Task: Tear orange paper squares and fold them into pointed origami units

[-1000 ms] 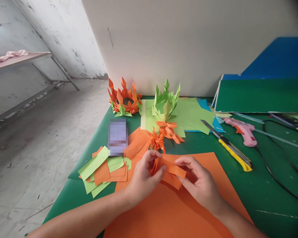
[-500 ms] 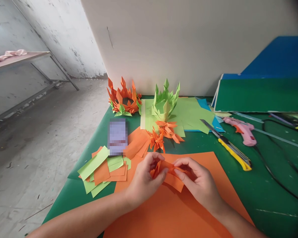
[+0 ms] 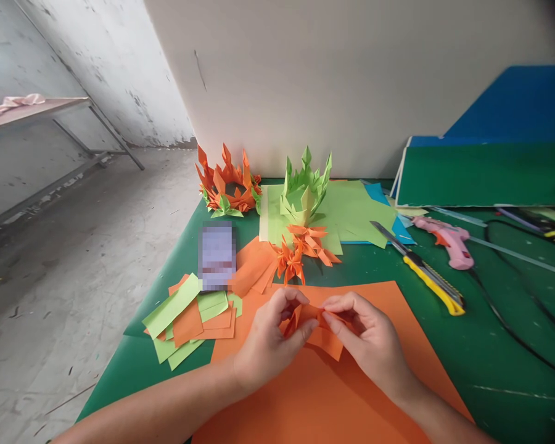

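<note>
A folded piece of orange paper (image 3: 327, 343) is pinched between both hands, above a large orange sheet (image 3: 324, 401) on the green table. My left hand (image 3: 275, 339) holds its left side, with the thumb across the front and the fingers curled behind. Thumb and index finger of my right hand (image 3: 367, 330) grip the upper right edge. Parts of the folds are hidden by the fingers. Just beyond the hands lie folded orange paper flowers (image 3: 290, 259). Behind them stands a green paper crown (image 3: 306, 191), and to its left an orange paper crown (image 3: 229, 185) with green leaves.
Orange and green paper pieces (image 3: 185, 317) lie at left by a blurred purple rectangle (image 3: 217, 256). A yellow utility knife (image 3: 432, 283) with its blade out and a pink glue gun (image 3: 448, 240) with a black cord lie at right. Green boards (image 3: 485, 176) lean at the back.
My left thumb has slid slightly to the right along the orange paper. Both hands keep their pinch, and the camera view has shifted a little.
</note>
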`<action>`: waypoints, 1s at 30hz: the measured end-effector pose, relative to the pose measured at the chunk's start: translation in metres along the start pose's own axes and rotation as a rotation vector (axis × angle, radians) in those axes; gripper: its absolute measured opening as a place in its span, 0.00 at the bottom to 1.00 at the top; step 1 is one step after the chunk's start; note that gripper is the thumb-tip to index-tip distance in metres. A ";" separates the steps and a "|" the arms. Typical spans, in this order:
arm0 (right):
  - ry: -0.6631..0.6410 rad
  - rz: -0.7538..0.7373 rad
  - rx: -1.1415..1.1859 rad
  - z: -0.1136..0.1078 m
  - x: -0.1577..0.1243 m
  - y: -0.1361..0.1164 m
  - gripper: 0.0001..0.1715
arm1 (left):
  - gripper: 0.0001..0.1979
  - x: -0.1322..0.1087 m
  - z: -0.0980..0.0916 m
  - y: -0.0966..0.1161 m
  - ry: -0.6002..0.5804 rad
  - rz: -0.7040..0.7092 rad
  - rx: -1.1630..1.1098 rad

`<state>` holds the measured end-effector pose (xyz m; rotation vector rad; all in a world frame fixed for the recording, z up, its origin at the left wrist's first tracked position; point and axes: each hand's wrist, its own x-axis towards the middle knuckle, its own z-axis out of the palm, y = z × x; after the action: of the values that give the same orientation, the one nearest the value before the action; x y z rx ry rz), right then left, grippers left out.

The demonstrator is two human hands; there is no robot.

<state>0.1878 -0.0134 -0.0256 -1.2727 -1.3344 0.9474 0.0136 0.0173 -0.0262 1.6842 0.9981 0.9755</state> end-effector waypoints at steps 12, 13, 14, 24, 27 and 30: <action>0.001 -0.044 -0.078 0.001 -0.002 0.002 0.05 | 0.11 0.001 0.000 0.002 0.016 -0.020 0.126; 0.000 -0.048 -0.081 0.002 -0.002 0.003 0.05 | 0.11 0.001 0.001 0.002 0.018 -0.020 0.129; -0.001 -0.050 -0.083 0.002 -0.002 0.003 0.04 | 0.12 0.001 0.001 0.002 0.022 -0.017 0.132; -0.036 -0.057 -0.104 0.004 -0.003 0.002 0.04 | 0.14 -0.003 0.004 -0.001 0.031 -0.036 0.100; -0.065 -0.052 -0.102 0.005 -0.004 0.002 0.11 | 0.14 -0.003 0.005 0.000 0.043 -0.039 0.100; -0.044 -0.060 -0.094 0.006 -0.006 0.004 0.17 | 0.15 -0.003 0.005 0.001 0.039 -0.003 0.125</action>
<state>0.1821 -0.0180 -0.0317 -1.2814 -1.4579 0.8846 0.0175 0.0123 -0.0271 1.7715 1.1067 0.9636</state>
